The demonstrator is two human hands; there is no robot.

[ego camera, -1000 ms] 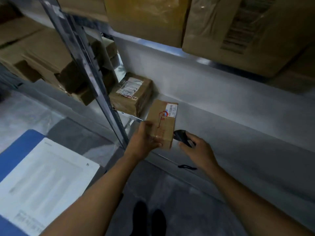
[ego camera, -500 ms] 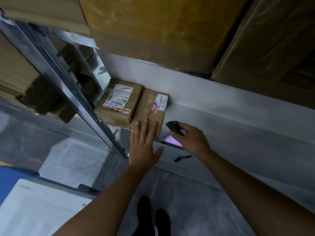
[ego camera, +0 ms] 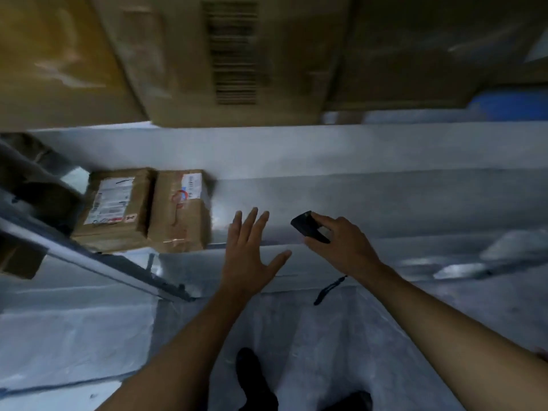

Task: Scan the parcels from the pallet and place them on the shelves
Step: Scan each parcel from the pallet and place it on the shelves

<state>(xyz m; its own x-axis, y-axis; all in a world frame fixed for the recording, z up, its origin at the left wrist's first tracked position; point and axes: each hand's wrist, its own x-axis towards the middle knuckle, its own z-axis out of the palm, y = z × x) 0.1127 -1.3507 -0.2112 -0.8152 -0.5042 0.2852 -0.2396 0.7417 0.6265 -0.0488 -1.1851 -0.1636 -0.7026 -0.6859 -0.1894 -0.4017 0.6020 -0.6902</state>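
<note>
**Two parcels at the shelf's left end**

The pale grey metal shelf (ego camera: pixel 370 200) carries two boxes side by side, touching: a brown cardboard parcel with a large white label (ego camera: pixel 114 209) at the far left, and a brown cardboard parcel with a small white label (ego camera: pixel 181 215) and a red-and-blue mark. On the level above sit large tan cardboard boxes (ego camera: pixel 231 60), blurred.

Dim, bluish-grey cast. Heavy motion blur all over; top boxes (ego camera: pixel 231 54) smeared, barcode unreadable. Soft glare patch on shelf (ego camera: pixel 385 203) just right of parcel (ego camera: pixel 178 212), its label illegible. Scanner (ego camera: pixel 308 226) a black blob, no detail. Wide-angle bending at edges, upright (ego camera: pixel 89 258) slants. Shoes (ego camera: pixel 255 378) underexposed. Right edge streaked.
</note>
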